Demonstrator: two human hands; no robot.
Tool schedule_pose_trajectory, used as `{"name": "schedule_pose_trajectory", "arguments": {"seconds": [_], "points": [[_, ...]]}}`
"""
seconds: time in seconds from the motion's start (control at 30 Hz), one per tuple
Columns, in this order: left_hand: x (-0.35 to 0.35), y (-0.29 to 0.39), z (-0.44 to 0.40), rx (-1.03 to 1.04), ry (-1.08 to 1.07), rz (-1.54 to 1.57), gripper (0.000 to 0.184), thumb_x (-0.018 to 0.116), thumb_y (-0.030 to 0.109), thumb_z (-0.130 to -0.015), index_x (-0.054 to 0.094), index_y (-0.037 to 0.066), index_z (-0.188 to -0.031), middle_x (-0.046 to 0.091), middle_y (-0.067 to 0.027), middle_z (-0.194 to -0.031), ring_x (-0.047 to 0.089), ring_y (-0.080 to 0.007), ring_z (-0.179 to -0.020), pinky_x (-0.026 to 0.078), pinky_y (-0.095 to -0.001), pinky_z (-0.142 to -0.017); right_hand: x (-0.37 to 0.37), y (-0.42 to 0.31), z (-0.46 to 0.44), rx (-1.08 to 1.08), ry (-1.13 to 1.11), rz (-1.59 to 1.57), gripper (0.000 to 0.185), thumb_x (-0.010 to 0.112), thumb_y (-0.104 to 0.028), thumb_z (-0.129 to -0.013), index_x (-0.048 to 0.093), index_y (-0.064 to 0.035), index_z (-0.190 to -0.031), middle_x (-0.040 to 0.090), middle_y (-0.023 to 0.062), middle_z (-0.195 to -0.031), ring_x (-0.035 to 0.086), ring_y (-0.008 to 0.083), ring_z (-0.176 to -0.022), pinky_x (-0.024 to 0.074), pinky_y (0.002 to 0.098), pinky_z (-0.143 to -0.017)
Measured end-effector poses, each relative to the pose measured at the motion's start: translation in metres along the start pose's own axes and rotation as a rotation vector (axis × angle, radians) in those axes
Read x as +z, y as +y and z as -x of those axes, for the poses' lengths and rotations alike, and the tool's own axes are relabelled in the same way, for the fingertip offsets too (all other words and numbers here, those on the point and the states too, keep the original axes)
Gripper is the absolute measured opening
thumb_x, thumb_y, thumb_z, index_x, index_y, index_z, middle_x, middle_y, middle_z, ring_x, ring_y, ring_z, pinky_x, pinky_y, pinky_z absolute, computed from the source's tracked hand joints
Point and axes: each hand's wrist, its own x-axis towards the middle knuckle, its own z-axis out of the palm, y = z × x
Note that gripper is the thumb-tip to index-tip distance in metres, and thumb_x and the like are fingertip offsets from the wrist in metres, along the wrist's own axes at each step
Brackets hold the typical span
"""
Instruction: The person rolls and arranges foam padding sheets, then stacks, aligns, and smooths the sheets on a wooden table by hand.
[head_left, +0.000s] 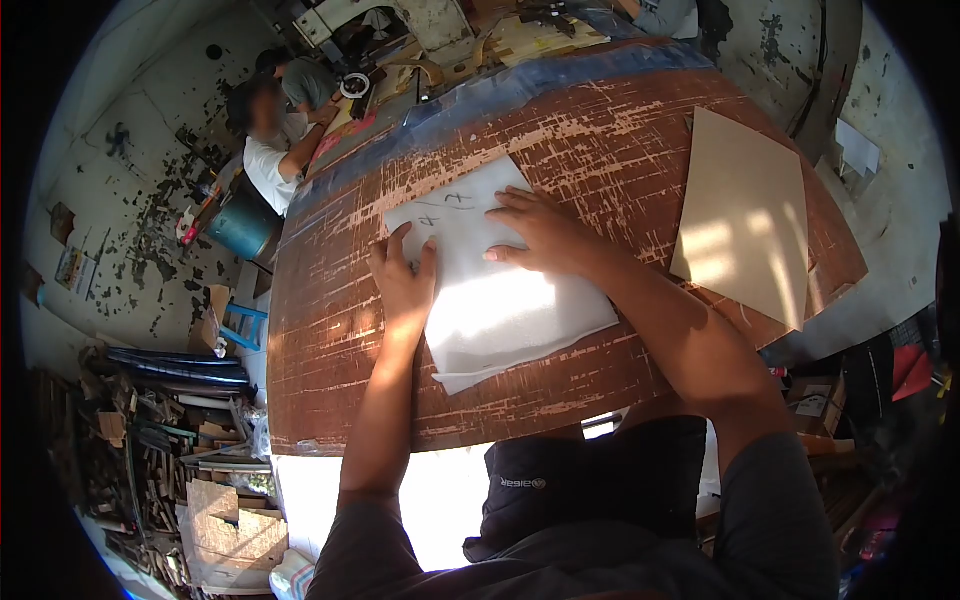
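Observation:
White foam-like sheets lie stacked on the worn brown table, with dark handwritten marks near the far edge. My left hand rests at the left edge of the stack, its fingers apart. On the right part of the sheets lies my right hand, fingers spread and palm down. Neither hand grips anything. Bright sunlight falls across the middle of the stack, and its near edge shows more than one layer, slightly out of line.
A tan board lies at the table's right side. Blue plastic film runs along the far edge, with a sewing machine beyond. Two people sit at the far left near a teal drum. Scrap wood is piled on the left floor.

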Motion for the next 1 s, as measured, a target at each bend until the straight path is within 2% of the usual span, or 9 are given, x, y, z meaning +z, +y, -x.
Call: {"name": "schedule_pose_trajectory", "arguments": {"seconds": [0.07, 0.13, 0.27, 0.33, 0.43, 0.53, 0.87, 0.97, 1.0], "points": [[-0.001, 0.002, 0.000, -0.013, -0.007, 0.036, 0.046, 0.071, 0.024, -0.090, 0.064, 0.002, -0.129, 0.055, -0.0238, -0.113, 0.053, -0.0392, -0.107, 0.042, -0.0487, -0.099, -0.001, -0.001, 0.000, 0.001, -0.009, -0.004, 0.075, 0.060, -0.060, -0.096, 0.054, -0.0042, -0.145, 0.040, 0.0239, -0.158, 0.028, 0.0364, -0.153, 0.0162, 0.0511, -0.127], [0.001, -0.002, -0.001, 0.109, 0.049, -0.040, 0.044, 0.070, 0.025, -0.093, 0.064, 0.004, -0.131, 0.057, -0.0225, -0.116, 0.059, -0.0350, -0.101, 0.050, -0.0424, -0.088, -0.002, -0.001, 0.001, 0.003, -0.009, -0.007, 0.075, 0.060, -0.060, -0.096, 0.054, -0.0043, -0.145, 0.040, 0.0238, -0.158, 0.028, 0.0363, -0.153, 0.0162, 0.0510, -0.127], [-0.001, -0.001, -0.001, 0.087, 0.026, -0.038, 0.042, 0.071, 0.022, -0.092, 0.065, 0.005, -0.130, 0.058, -0.0216, -0.116, 0.060, -0.0334, -0.098, 0.051, -0.0410, -0.086, 0.001, 0.000, 0.000, 0.010, 0.002, 0.004, 0.075, 0.060, -0.061, -0.096, 0.054, -0.0048, -0.145, 0.040, 0.0236, -0.158, 0.028, 0.0361, -0.153, 0.0161, 0.0507, -0.127], [-0.004, 0.006, -0.001, 0.040, -0.013, 0.045, 0.043, 0.069, 0.016, -0.088, 0.065, 0.002, -0.128, 0.057, -0.0238, -0.111, 0.054, -0.0395, -0.107, 0.043, -0.0472, -0.099, 0.001, 0.001, 0.000, 0.011, 0.005, 0.001, 0.076, 0.060, -0.062, -0.095, 0.054, -0.0050, -0.145, 0.040, 0.0235, -0.158, 0.028, 0.0360, -0.153, 0.0162, 0.0506, -0.127], [-0.004, 0.005, -0.002, 0.127, 0.010, -0.006, 0.040, 0.071, 0.013, -0.089, 0.066, 0.005, -0.128, 0.061, -0.0222, -0.115, 0.064, -0.0360, -0.101, 0.052, -0.0405, -0.088, 0.000, -0.001, 0.001, 0.016, 0.001, -0.005, 0.075, 0.060, -0.061, -0.095, 0.054, -0.0050, -0.145, 0.040, 0.0235, -0.158, 0.028, 0.0362, -0.152, 0.0165, 0.0505, -0.127], [-0.005, 0.011, -0.002, 0.118, -0.040, 0.152, 0.038, 0.069, 0.010, -0.089, 0.067, 0.006, -0.126, 0.063, -0.0235, -0.115, 0.066, -0.0381, -0.104, 0.052, -0.0418, -0.091, -0.001, -0.001, 0.001, 0.009, -0.005, -0.004, 0.075, 0.061, -0.060, -0.095, 0.055, -0.0047, -0.145, 0.040, 0.0236, -0.158, 0.028, 0.0365, -0.152, 0.0172, 0.0506, -0.127], [-0.011, 0.016, -0.003, 0.050, -0.088, 0.260, 0.036, 0.064, 0.004, -0.090, 0.068, 0.005, -0.125, 0.065, -0.0236, -0.119, 0.065, -0.0360, -0.112, 0.050, -0.0400, -0.097, 0.005, 0.004, 0.001, -0.043, 0.073, -0.048, 0.073, 0.062, -0.058, -0.095, 0.058, -0.0012, -0.140, 0.046, 0.0281, -0.152, 0.033, 0.0398, -0.149, 0.0206, 0.0528, -0.124], [-0.006, 0.005, -0.006, 0.106, -0.115, 0.265, 0.047, 0.062, 0.000, -0.091, 0.059, 0.003, -0.137, 0.060, -0.0225, -0.134, 0.061, -0.0322, -0.123, 0.046, -0.0386, -0.104, 0.005, 0.004, 0.001, -0.037, 0.068, -0.061, 0.073, 0.063, -0.058, -0.095, 0.057, -0.0010, -0.140, 0.045, 0.0280, -0.153, 0.033, 0.0397, -0.149, 0.0206, 0.0524, -0.125], [-0.003, 0.006, -0.007, 0.085, -0.074, 0.496, 0.053, 0.061, -0.002, -0.092, 0.052, 0.003, -0.143, 0.055, -0.0215, -0.141, 0.057, -0.0300, -0.127, 0.044, -0.0379, -0.107, 0.005, 0.004, 0.001, -0.034, 0.070, -0.063, 0.073, 0.063, -0.058, -0.095, 0.057, -0.0010, -0.140, 0.045, 0.0280, -0.153, 0.033, 0.0397, -0.149, 0.0206, 0.0524, -0.125]]}}
